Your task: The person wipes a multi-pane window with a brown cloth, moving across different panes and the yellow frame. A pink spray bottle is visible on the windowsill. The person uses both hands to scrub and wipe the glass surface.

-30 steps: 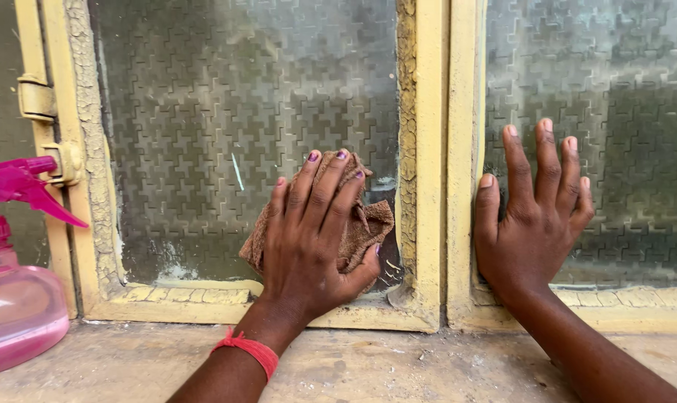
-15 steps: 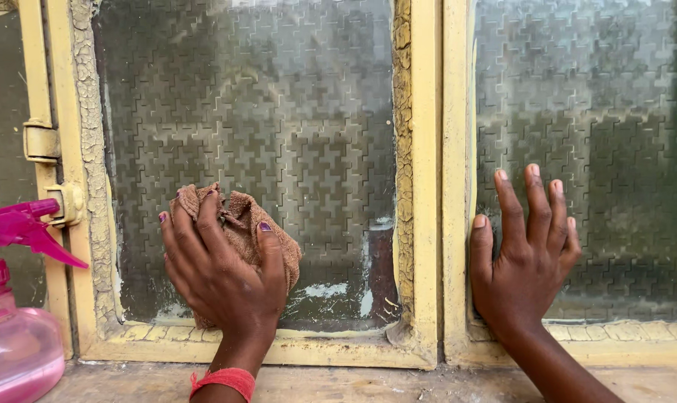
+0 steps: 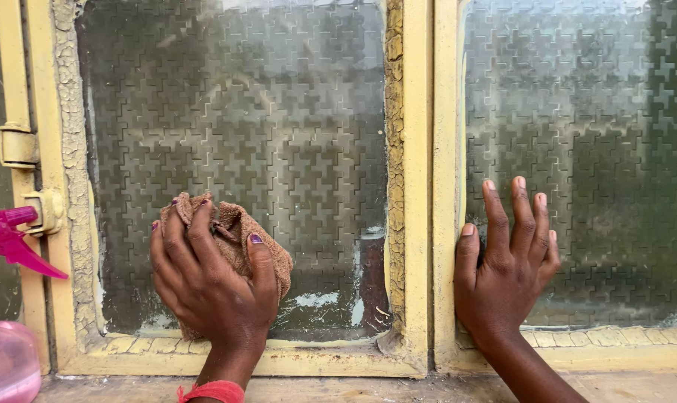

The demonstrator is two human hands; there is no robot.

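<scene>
Cloth (image 3: 238,231) gripped by left hand (image 3: 208,287), fingers curled over it, pressed on left pane (image 3: 264,134) low near left frame (image 3: 58,224). Position barely changed from half second ago; a full second ago cloth was held at pane's right edge. Right hand (image 3: 506,272) kept flat, fingers spread, on right pane (image 3: 600,149). Spray bottle (image 3: 2,328) seen far left.

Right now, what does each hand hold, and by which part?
The left hand presses a bunched brown cloth against the glass, fingers over its middle. The right hand holds nothing.

Crumpled brown rag (image 3: 238,231), pressed vs. glass (image 3: 279,134)
</scene>
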